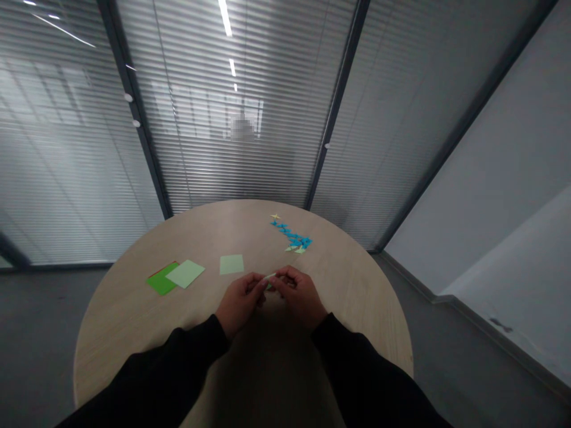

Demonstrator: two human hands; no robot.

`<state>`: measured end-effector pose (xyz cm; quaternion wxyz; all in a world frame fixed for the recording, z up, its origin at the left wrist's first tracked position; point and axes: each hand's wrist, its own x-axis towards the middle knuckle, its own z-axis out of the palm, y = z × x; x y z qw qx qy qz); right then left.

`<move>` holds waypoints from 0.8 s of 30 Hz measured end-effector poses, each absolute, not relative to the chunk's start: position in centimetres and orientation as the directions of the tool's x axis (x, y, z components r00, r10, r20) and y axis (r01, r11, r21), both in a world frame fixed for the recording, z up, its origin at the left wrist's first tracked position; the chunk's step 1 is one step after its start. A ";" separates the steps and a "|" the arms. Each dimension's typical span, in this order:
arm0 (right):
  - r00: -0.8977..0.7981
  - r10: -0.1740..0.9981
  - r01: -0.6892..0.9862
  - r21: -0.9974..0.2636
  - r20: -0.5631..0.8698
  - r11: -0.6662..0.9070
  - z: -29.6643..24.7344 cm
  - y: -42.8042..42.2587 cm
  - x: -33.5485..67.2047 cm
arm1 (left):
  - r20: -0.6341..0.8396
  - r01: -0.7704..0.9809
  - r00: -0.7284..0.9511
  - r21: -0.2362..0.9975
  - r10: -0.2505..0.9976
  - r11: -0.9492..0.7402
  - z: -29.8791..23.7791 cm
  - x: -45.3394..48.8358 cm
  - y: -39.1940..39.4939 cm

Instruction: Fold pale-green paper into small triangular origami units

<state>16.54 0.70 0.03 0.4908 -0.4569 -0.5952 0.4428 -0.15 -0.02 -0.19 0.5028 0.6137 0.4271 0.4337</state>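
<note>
On the round, pale wood-grain table, the paper lies spread out in front of the person. At the left, a dark green paper sheet lies flat, with a thin orange edge showing along its upper side. A pale green paper sheet sits tilted across its right corner, overlapping it. Farther right, a pale green paper square lies by itself, apart from that pile.

Nearer the person, the left hand comes out of a black sleeve, its grip closed on a narrow pale green paper strip. The right hand, in its own black sleeve, has a closed grip on the same strip, and the two hands nearly meet. The strip is held above the table between them, mostly hidden by the fingers.

Beyond the hands, a small pale yellow paper star lies near the far edge. Just beside it, a line of small blue folded paper pieces runs diagonally down to the right, with a few pale green folded paper pieces touching its lower end.
</note>
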 end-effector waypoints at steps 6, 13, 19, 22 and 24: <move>-0.112 0.976 0.098 -0.976 0.186 0.197 0.8 0.4 16.3 | 0.158 0.188 0.232 0.961 0.960 -0.203 -0.1 -0.1 -0.3; -0.114 0.982 0.036 -0.987 0.152 0.157 0.0 0.6 15.9 | 0.167 0.210 0.202 0.955 0.965 -0.209 0.2 -0.1 -0.2; -0.113 0.981 0.011 -0.987 0.157 0.159 -0.1 0.6 16.2 | 0.178 0.253 0.197 0.941 0.964 -0.226 0.0 -0.2 0.0; -0.067 0.987 0.000 -0.990 0.144 0.144 0.1 0.6 16.3 | 0.163 0.263 0.232 0.939 0.959 -0.223 0.0 -0.2 0.1; -0.058 0.990 -0.001 -0.992 0.130 0.130 0.2 0.6 16.3 | 0.144 0.296 0.239 0.931 0.960 -0.213 0.0 -0.3 0.1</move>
